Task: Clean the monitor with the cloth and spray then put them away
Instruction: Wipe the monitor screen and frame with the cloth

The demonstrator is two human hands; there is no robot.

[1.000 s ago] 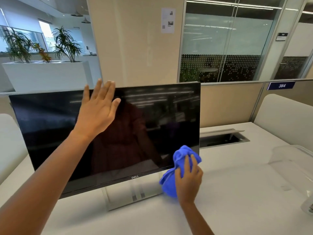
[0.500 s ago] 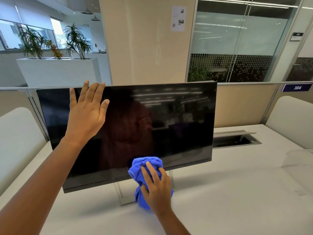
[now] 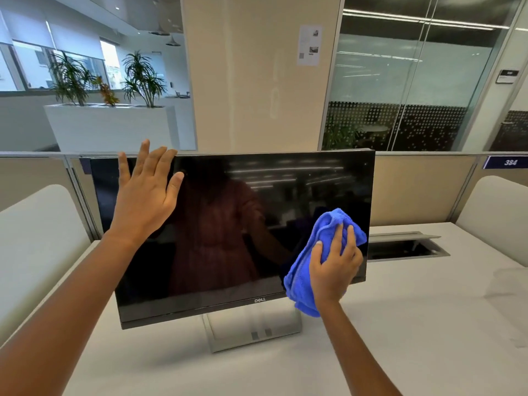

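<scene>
A black Dell monitor stands on a silver base on the white desk. My left hand lies flat and open against the screen's upper left, fingertips reaching the top edge. My right hand grips a bunched blue cloth and presses it on the screen's lower right corner; part of the cloth hangs below the bezel. No spray bottle is in view.
A cable hatch is sunk in the desk right of the monitor. A clear plastic container shows faintly at the right edge. Low beige partitions and padded dividers border the desk.
My right hand has carried the cloth from the screen's bottom middle up and right to the lower right corner. My left hand stays flat at the upper left.
</scene>
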